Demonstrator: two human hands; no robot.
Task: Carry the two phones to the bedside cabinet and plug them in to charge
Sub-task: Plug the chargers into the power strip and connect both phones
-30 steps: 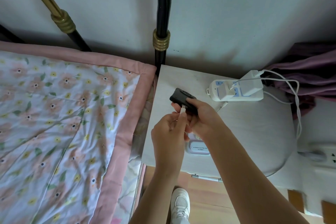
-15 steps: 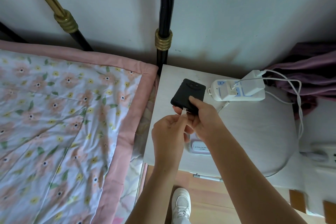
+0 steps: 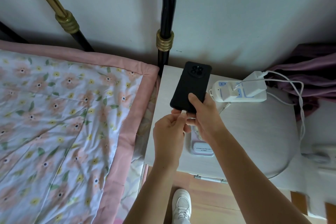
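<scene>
right hand (image 3: 203,114) grips black phone (image 3: 190,86) over bedside cabinet (image 3: 254,132); left hand (image 3: 169,129) pinches white plug (image 3: 183,114) at its port.

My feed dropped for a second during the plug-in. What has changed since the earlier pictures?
The black phone has swung from foreshortened to nearly full view, camera end toward the wall. The right hand still grips its lower end, the left hand still pinches the white plug at its port. The second phone and power strip have not moved.

soft daylight, dim shadow along wall (image 3: 236,23) base; wide-angle edge warp, right edge blurry.
</scene>
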